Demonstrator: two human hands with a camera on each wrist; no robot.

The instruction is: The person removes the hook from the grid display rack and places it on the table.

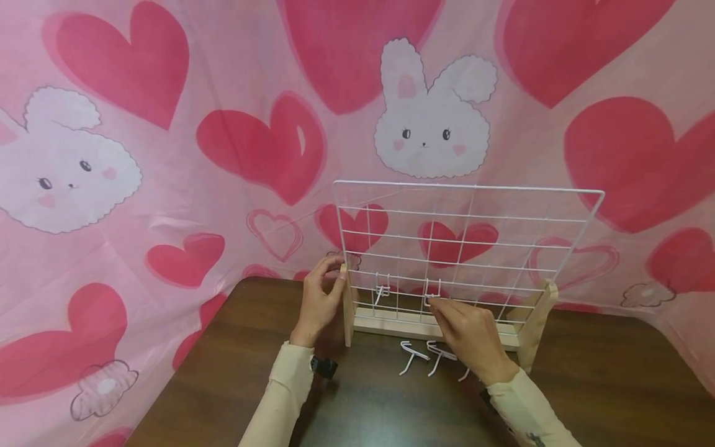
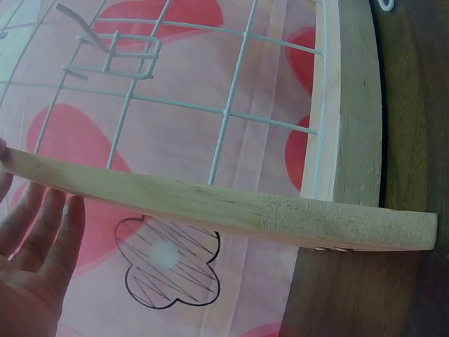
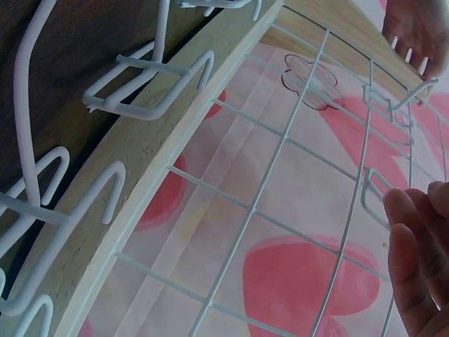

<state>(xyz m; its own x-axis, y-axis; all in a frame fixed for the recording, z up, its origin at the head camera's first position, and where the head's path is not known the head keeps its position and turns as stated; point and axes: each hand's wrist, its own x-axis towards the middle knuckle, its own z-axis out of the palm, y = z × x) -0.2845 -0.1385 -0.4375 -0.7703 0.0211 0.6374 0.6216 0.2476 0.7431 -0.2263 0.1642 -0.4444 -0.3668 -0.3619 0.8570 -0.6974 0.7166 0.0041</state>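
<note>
A white wire grid (image 1: pixel 469 185) stands upright in a wooden base with side posts. My left hand (image 1: pixel 319 304) grips the top of the left wooden post (image 2: pixel 196 200), thumb on the near side and fingers behind. One white metal hook (image 1: pixel 382 290) hangs on a lower wire towards the left. To the right of it, my right hand (image 1: pixel 472 332) pinches a second white hook (image 1: pixel 432 297) at the grid; its front part is hidden behind the fingertips (image 3: pixel 396 207). More loose white hooks (image 1: pixel 413 355) lie on the table in front of the base, one partly covered by my right hand.
The dark wooden table (image 1: pixel 357 403) carries the rack near its back edge. A pink cloth (image 1: pixel 234 74) with hearts and rabbits hangs close behind. The right wooden post (image 1: pixel 539 320) stands beyond my right hand, and a wooden crossbar (image 1: pixel 391 323) joins the posts low down.
</note>
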